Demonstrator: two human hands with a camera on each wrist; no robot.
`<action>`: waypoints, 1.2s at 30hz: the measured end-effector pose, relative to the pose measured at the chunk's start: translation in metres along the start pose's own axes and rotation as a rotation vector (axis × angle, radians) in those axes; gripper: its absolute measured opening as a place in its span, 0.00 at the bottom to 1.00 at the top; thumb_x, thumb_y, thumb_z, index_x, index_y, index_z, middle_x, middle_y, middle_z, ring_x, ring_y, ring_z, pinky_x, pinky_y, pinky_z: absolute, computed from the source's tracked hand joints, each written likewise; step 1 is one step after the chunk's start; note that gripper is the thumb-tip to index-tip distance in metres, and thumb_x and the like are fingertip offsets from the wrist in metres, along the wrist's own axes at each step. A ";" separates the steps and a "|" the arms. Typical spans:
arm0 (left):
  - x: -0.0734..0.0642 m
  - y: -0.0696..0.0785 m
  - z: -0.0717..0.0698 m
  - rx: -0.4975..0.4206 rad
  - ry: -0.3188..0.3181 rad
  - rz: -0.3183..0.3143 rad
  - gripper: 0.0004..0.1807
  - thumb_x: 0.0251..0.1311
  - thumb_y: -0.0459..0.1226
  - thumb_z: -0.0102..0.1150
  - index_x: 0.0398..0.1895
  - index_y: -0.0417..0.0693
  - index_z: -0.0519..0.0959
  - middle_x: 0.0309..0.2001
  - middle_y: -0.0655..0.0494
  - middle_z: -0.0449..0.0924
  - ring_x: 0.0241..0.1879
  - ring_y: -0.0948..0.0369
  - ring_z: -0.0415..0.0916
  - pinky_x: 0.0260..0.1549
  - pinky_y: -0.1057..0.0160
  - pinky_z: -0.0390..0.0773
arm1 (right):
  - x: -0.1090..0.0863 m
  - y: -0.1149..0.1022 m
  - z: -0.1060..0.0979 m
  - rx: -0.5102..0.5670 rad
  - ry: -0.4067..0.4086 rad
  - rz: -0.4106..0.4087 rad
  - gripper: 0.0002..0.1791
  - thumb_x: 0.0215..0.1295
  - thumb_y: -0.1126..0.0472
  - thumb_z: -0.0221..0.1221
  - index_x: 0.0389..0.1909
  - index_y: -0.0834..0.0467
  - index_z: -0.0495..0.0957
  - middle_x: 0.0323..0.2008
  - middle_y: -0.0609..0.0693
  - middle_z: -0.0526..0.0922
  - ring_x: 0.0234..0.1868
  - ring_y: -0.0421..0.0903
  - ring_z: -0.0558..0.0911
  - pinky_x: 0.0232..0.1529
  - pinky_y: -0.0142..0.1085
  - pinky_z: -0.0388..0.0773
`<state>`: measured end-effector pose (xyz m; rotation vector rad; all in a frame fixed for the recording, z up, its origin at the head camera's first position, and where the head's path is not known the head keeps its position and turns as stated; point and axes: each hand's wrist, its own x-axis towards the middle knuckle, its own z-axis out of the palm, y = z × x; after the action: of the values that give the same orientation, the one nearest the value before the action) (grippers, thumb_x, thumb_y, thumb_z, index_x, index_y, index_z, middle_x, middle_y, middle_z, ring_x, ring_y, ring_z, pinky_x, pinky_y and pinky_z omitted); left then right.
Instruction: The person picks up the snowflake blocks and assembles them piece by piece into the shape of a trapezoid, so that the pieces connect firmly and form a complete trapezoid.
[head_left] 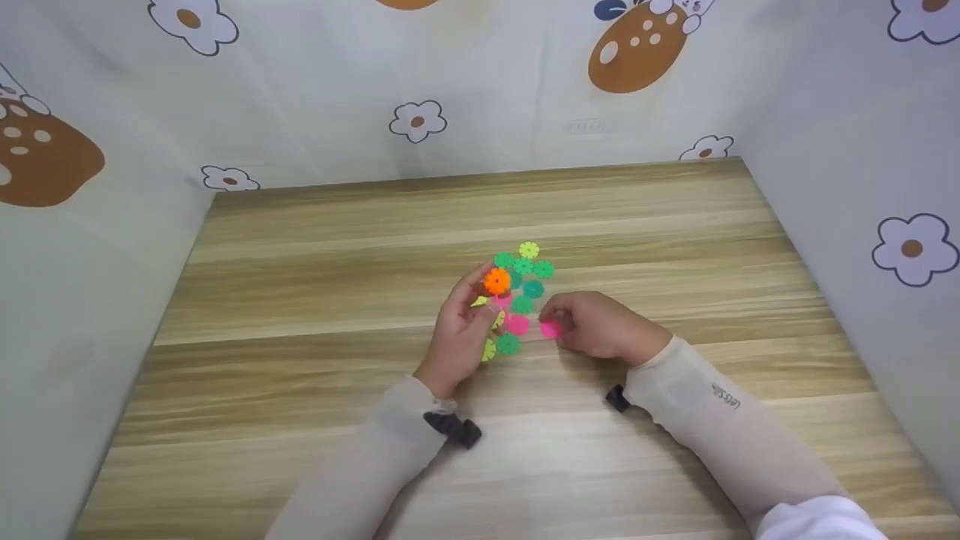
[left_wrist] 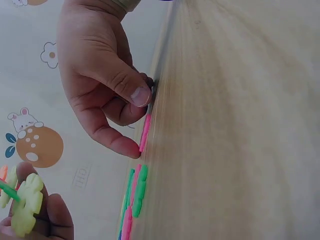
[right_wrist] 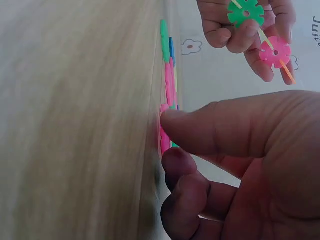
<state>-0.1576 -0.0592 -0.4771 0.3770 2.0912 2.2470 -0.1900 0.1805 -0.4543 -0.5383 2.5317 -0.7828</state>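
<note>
My left hand [head_left: 459, 330] holds a small joined cluster of notched plastic discs above the table. In it I see an orange disc [head_left: 496, 281], a yellow disc [left_wrist: 27, 202], a green disc [right_wrist: 252, 12] and a pink disc [right_wrist: 281, 46], slotted together at angles. My right hand [head_left: 600, 326] is low at the tabletop, thumb and fingers curled at the edges of a flat pink disc [head_left: 550, 330]. Just left of it lies another pink disc [head_left: 517, 325]. The left fingers hide part of the cluster.
Loose discs lie on the wooden table [head_left: 300, 420] between and beyond the hands: several green ones, such as a green disc [head_left: 543, 269], and a yellow-green disc [head_left: 529, 250] farthest back. A patterned cloth wall [head_left: 322, 97] borders the back and sides.
</note>
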 end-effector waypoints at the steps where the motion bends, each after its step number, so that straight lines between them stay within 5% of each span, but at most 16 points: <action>1: 0.000 0.000 0.000 -0.003 -0.008 -0.003 0.31 0.76 0.30 0.52 0.80 0.56 0.65 0.65 0.47 0.73 0.31 0.53 0.75 0.37 0.65 0.83 | 0.000 0.000 0.000 -0.012 0.004 -0.005 0.18 0.61 0.70 0.67 0.52 0.55 0.84 0.41 0.50 0.85 0.40 0.50 0.78 0.48 0.46 0.78; 10: 0.000 -0.001 0.000 -0.018 -0.038 -0.015 0.30 0.77 0.32 0.54 0.80 0.54 0.66 0.66 0.47 0.72 0.24 0.56 0.67 0.33 0.66 0.80 | 0.001 0.001 -0.001 -0.009 0.039 -0.028 0.10 0.60 0.70 0.67 0.38 0.55 0.79 0.33 0.47 0.80 0.38 0.48 0.75 0.43 0.41 0.73; 16: 0.000 -0.001 0.000 -0.016 -0.059 -0.014 0.29 0.77 0.34 0.55 0.79 0.54 0.67 0.63 0.47 0.72 0.21 0.62 0.62 0.26 0.70 0.72 | 0.004 0.002 -0.002 0.146 0.055 -0.009 0.09 0.64 0.70 0.67 0.37 0.55 0.78 0.30 0.46 0.80 0.33 0.46 0.75 0.37 0.38 0.73; 20: 0.000 -0.002 0.000 -0.012 -0.062 -0.005 0.28 0.77 0.33 0.54 0.78 0.55 0.69 0.57 0.46 0.72 0.21 0.62 0.62 0.25 0.71 0.73 | 0.005 0.000 -0.003 0.348 0.151 -0.064 0.07 0.67 0.70 0.64 0.43 0.58 0.83 0.31 0.51 0.82 0.31 0.48 0.79 0.35 0.36 0.78; 23: 0.000 -0.002 0.000 -0.012 -0.070 0.010 0.28 0.77 0.33 0.55 0.77 0.55 0.70 0.56 0.47 0.73 0.27 0.60 0.68 0.26 0.70 0.74 | 0.003 -0.003 -0.003 0.566 0.212 -0.102 0.13 0.68 0.72 0.61 0.52 0.64 0.84 0.38 0.55 0.85 0.37 0.50 0.84 0.39 0.34 0.83; 27: 0.001 -0.003 0.001 0.023 -0.089 0.029 0.28 0.75 0.32 0.57 0.76 0.54 0.72 0.58 0.48 0.74 0.48 0.56 0.74 0.43 0.67 0.81 | 0.000 -0.007 -0.005 0.772 0.237 -0.113 0.18 0.68 0.71 0.63 0.58 0.64 0.82 0.47 0.55 0.85 0.46 0.52 0.84 0.47 0.34 0.84; 31: 0.001 -0.002 0.000 0.068 -0.119 0.024 0.28 0.74 0.30 0.57 0.76 0.52 0.72 0.66 0.49 0.74 0.60 0.52 0.71 0.60 0.59 0.79 | -0.002 -0.009 -0.007 0.847 0.223 -0.134 0.20 0.67 0.72 0.63 0.60 0.64 0.81 0.50 0.56 0.85 0.50 0.58 0.84 0.51 0.35 0.85; 36: 0.001 -0.003 0.000 0.099 -0.141 0.038 0.27 0.74 0.31 0.57 0.75 0.49 0.73 0.71 0.48 0.74 0.61 0.52 0.71 0.61 0.55 0.77 | -0.003 -0.010 -0.007 0.899 0.171 -0.170 0.22 0.70 0.72 0.61 0.64 0.71 0.76 0.54 0.55 0.85 0.57 0.63 0.83 0.58 0.41 0.84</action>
<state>-0.1585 -0.0589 -0.4801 0.5680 2.1452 2.0742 -0.1890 0.1772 -0.4423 -0.3709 1.9676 -1.9286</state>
